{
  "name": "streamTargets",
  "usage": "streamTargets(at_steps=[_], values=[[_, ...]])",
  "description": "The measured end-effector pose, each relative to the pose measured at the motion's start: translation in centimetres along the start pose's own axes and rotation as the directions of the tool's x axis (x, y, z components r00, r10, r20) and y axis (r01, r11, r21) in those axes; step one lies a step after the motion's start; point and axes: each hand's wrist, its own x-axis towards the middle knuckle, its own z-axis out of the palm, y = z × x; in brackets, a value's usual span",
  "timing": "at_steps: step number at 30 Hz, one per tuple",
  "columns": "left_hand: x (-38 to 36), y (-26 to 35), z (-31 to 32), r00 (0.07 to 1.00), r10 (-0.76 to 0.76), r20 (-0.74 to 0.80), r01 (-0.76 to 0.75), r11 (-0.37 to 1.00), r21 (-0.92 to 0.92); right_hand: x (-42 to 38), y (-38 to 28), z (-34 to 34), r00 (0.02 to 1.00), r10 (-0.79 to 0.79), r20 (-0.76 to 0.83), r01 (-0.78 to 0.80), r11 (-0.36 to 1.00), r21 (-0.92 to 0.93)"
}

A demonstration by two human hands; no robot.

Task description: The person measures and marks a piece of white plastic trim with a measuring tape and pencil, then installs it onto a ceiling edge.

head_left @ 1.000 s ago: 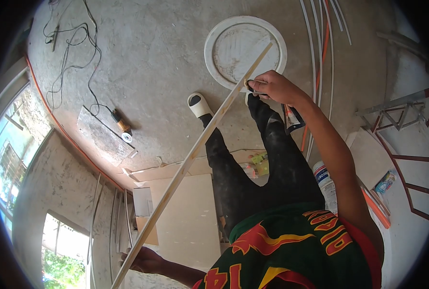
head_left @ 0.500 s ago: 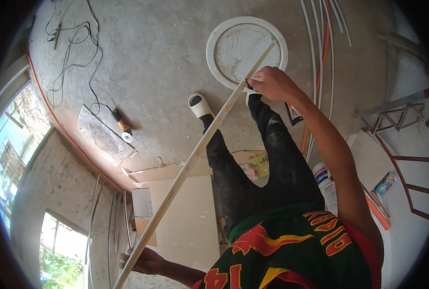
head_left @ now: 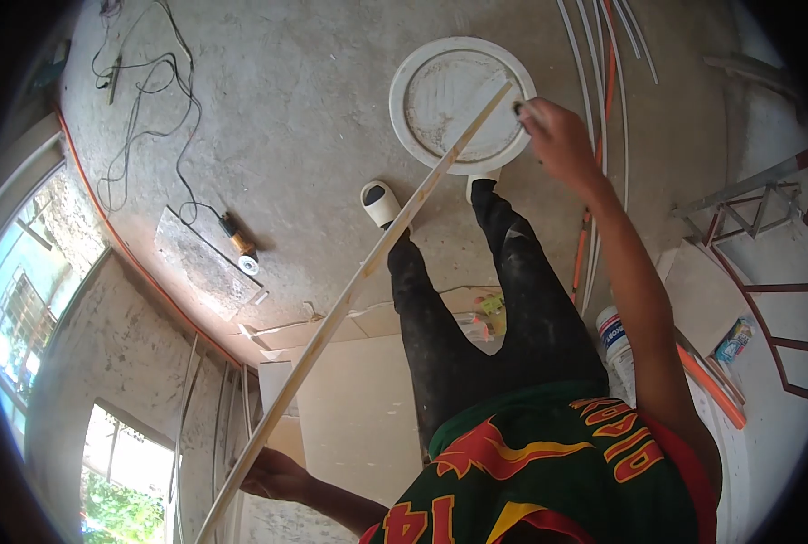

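A long, narrow pale strip (head_left: 363,276) with light-brown patches runs diagonally across the view, from the lower left up over the round white disc (head_left: 400,111). My left hand (head_left: 275,475) is closed around it near its lower end. To the right of the strip's far end, apart from it, my right hand (head_left: 560,140) is curled round a small thing with a dark part and a pale part. Motion blur hides what kind of thing that is. The disc with its raised rim lies on the floor beneath the far end.
An angle grinder (head_left: 237,243) with a tangled cord (head_left: 132,118) lies on the floor at left. Long pale and orange tubes (head_left: 603,118) lie at right, near a white bucket (head_left: 614,340) and a metal truss frame (head_left: 766,290). Flat boards (head_left: 354,399) are beside my legs.
My right hand has moved away from the strip, up and to the right, with the small thing in it. The strip has shifted slightly left and down; my left hand still holds it.
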Motion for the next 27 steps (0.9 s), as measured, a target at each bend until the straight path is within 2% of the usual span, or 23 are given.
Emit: streamTargets(at_steps=[1, 2, 4, 7, 8, 9, 11, 12, 13, 14, 15, 16, 18, 19, 20, 22, 23, 24, 25, 26, 27], values=[[0.5, -0.3, 0.5, 1.0, 0.007, -0.007, -0.007, 1.0, 0.001, -0.5, 0.9, -0.6, 1.0, 0.018, -0.025, -0.01, 0.958, 0.287], [1.0, -0.4, 0.8, 1.0, 0.017, -0.011, -0.017, 1.0, 0.001, -1.4, 1.8, -1.3, 0.992, 0.127, 0.024, -0.125, 0.9, 0.417], [1.7, -0.8, 0.7, 0.999, 0.009, -0.045, -0.011, 0.999, -0.036, -3.3, 2.7, -3.5, 0.939, 0.309, 0.152, -0.333, 0.7, 0.632], [3.5, -1.3, 1.6, 0.999, -0.037, -0.013, 0.036, 0.998, -0.044, -7.5, 6.9, -3.4, 0.976, 0.197, -0.091, -0.126, 0.856, 0.502], [4.3, -1.8, 0.7, 1.0, -0.001, 0.001, 0.001, 0.998, -0.055, -9.4, 7.8, -2.9, 0.955, 0.27, -0.122, -0.222, 0.924, 0.313], [5.6, -2.7, -1.1, 0.999, 0.021, 0.024, -0.019, 0.997, -0.081, -11.3, 8.8, -2.3, 0.919, 0.354, -0.172, -0.34, 0.935, 0.105], [6.8, -3.6, -0.2, 0.99, 0.076, 0.118, -0.062, 0.991, -0.12, -14.8, 11.3, -1.2, 0.888, 0.313, -0.336, -0.289, 0.95, 0.12], [7.1, -2.9, 1.6, 0.976, 0.127, 0.178, -0.106, 0.987, -0.123, -16.3, 12.5, -1.0, 0.839, 0.42, -0.345, -0.405, 0.907, 0.12], [7.6, -2.5, 3.6, 0.992, 0.079, 0.096, -0.075, 0.996, -0.05, -17.6, 14.2, -0.4, 0.784, 0.516, -0.345, -0.503, 0.854, 0.133], [8.0, -1.8, 5.4, 0.999, 0.047, 0.004, -0.047, 0.998, 0.033, -18.7, 16.1, 0.1, 0.661, 0.686, -0.306, -0.556, 0.721, 0.414], [8.4, -1.2, 7.0, 0.995, 0.031, -0.094, -0.02, 0.993, 0.12, -19.5, 18.5, 1.1, 0.539, 0.817, -0.206, -0.538, 0.522, 0.662], [8.7, -0.9, 8.2, 0.995, 0.022, -0.098, -0.009, 0.991, 0.13, -20.2, 20.0, 1.4, 0.432, 0.9, -0.062, -0.455, 0.276, 0.847], [9.4, -0.1, 9.2, 0.993, 0.014, -0.113, 0.003, 0.988, 0.154, -22.0, 22.7, 2.3, 0.296, 0.955, 0.018, -0.176, 0.036, 0.984], [12.1, -0.6, 7.1, 0.999, -0.017, -0.045, 0.023, 0.992, 0.125, -22.5, 23.8, 2.7, 0.239, 0.968, 0.08, -0.017, -0.078, 0.997], [12.8, -0.4, 7.4, 0.997, -0.022, -0.078, 0.029, 0.995, 0.096, -22.9, 25.6, 3.4, 0.201, 0.974, 0.101, 0.014, -0.106, 0.994], [12.5, 0.6, 9.6, 0.99, 0.014, -0.143, 0.011, 0.985, 0.171, -23.3, 30.1, 4.5, 0.133, 0.98, 0.148, 0.075, -0.159, 0.984], [12.5, 1.0, 9.9, 0.994, 0.018, -0.11, 0.002, 0.984, 0.178, -23.1, 32.4, 5.0, 0.096, 0.987, 0.13, 0.128, -0.142, 0.982], [12.2, 1.8, 11.1, 0.89, 0.39, 0.237, -0.451, 0.673, 0.586, -22.7, 34.6, 5.4, 0.057, 0.992, 0.117, 0.176, -0.125, 0.976], [11.9, 2.9, 11.6, 0.652, 0.351, 0.672, -0.729, 0.049, 0.682, -22.6, 36.6, 5.9, 0.02, 0.994, 0.104, 0.226, -0.105, 0.968], [11.6, 4.0, 12.2, 0.253, 0.225, 0.941, -0.766, -0.547, 0.337, -22.4, 39.9, 7.1, 0.0, 0.995, 0.1, 0.252, -0.097, 0.963], [17.2, 2.1, 7.3, 0.22, 0.36, 0.907, -0.871, -0.346, 0.349, -22.2, 43.9, 8.9, -0.022, 0.995, 0.099, 0.276, -0.089, 0.957]])
